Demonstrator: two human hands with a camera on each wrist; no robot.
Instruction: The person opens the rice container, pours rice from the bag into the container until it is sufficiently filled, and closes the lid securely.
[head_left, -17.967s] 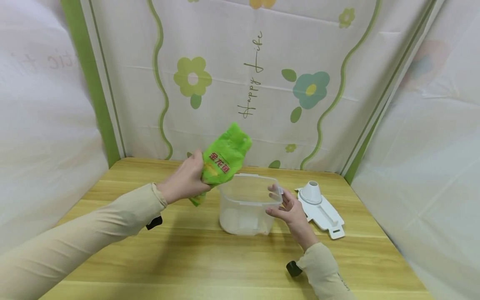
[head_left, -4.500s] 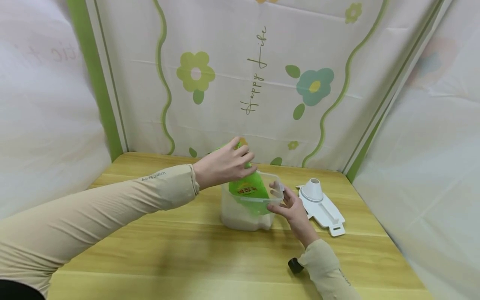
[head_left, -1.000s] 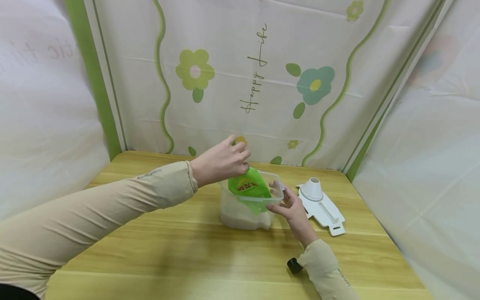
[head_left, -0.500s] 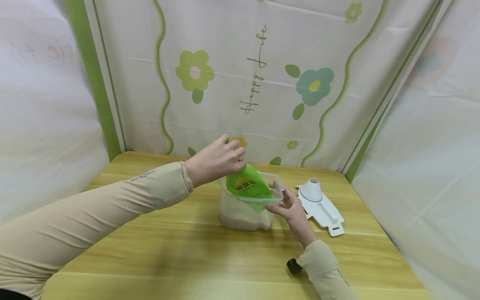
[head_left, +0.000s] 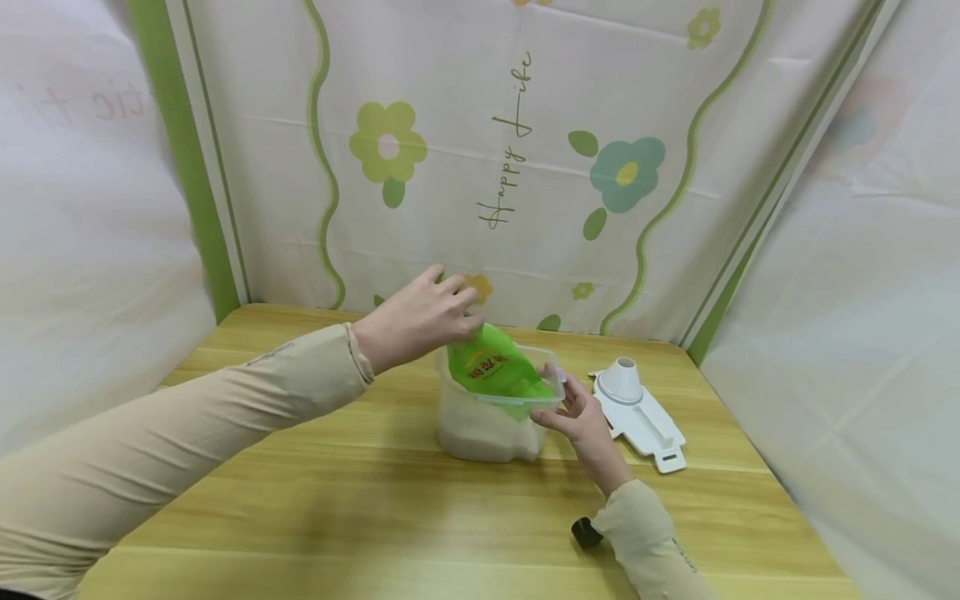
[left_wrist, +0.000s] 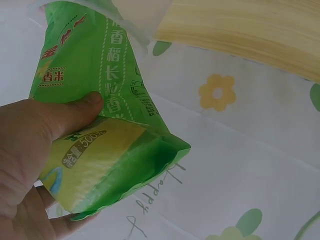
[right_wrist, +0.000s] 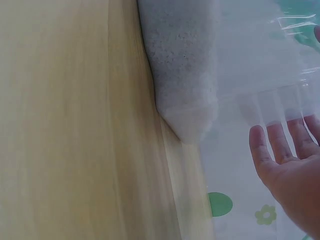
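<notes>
My left hand [head_left: 420, 321] grips a green rice bag [head_left: 495, 367] by its bottom end, thumb pressed on the folded part in the left wrist view. The bag [left_wrist: 115, 75] slants down to the right, its mouth inside a clear plastic container [head_left: 468, 412]. White rice [head_left: 480, 442] lies in the bottom of the container and shows as a pale grainy layer [right_wrist: 182, 60] in the right wrist view. At the container's right corner, my right hand [head_left: 588, 425] holds it with thumb on the near side and fingers along the right side. The bag's opening is hidden.
On the wooden table [head_left: 337, 500], a white lid [head_left: 645, 421] with a cone-shaped spout lies to the right of the container. A flower-printed curtain [head_left: 450, 167] hangs behind the table, and pale sheets close both sides.
Eighteen seconds ago the bag stood upright beside a nearly empty container; now it is tipped in and rice covers the bottom. Over the last second my left hand shifts slightly left, slanting the bag more.
</notes>
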